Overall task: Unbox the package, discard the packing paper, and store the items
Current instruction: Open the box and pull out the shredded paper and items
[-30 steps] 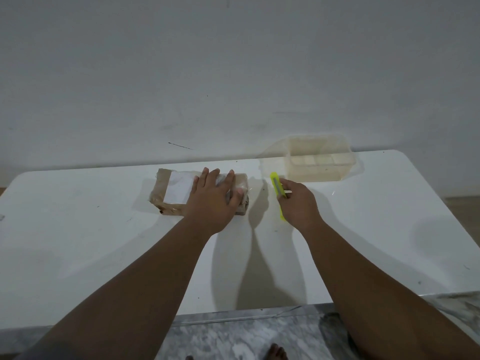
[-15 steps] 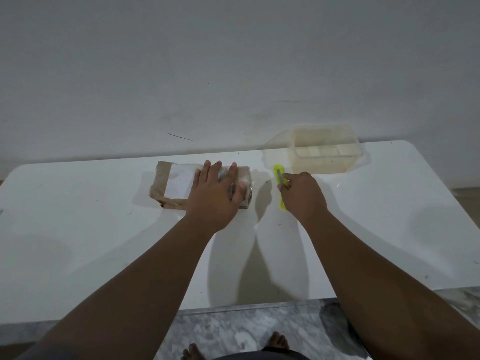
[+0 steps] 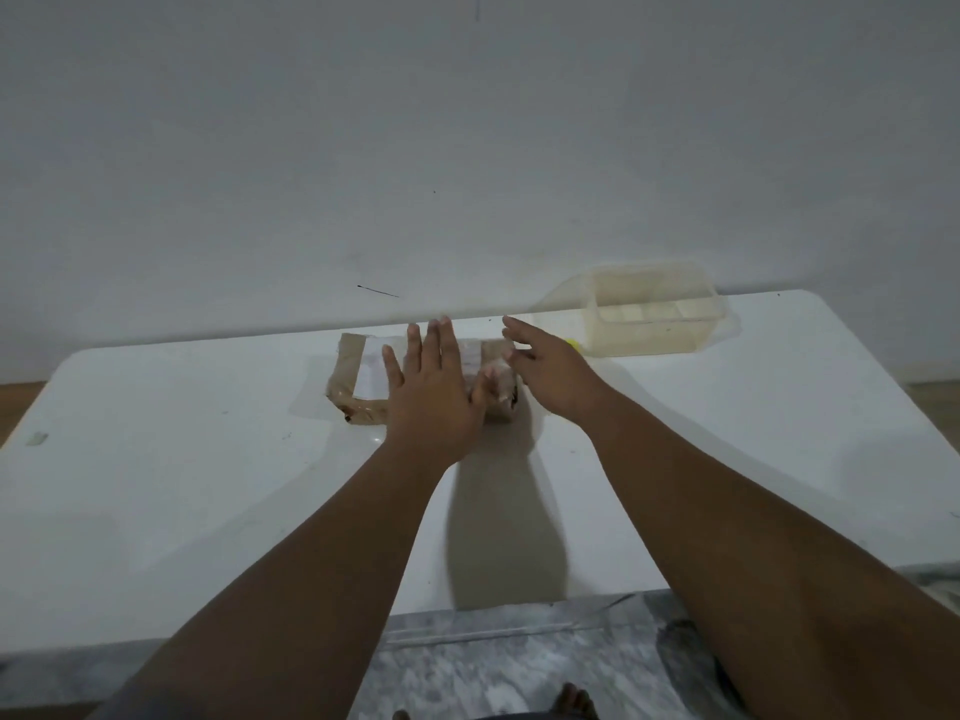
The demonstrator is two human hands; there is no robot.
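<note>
A flat brown package [image 3: 358,379] with a white label and clear tape lies near the far edge of the white table [image 3: 208,485]. My left hand [image 3: 434,397] rests flat on the package's right half, fingers spread. At the package's right end my right hand [image 3: 553,376] hovers with its fingers apart and nothing in them. Only the tip of the yellow-green cutter [image 3: 573,344] shows, lying on the table behind my right hand.
A clear plastic storage box [image 3: 649,317] stands at the table's back right, against the grey wall. The near table edge runs above a marbled floor, where my toes [image 3: 571,704] show. A small scrap [image 3: 37,439] lies at the far left.
My right hand has let go of the yellow-green cutter and moved left to the package's right end. My left hand stays on the package, with its fingers now flatter.
</note>
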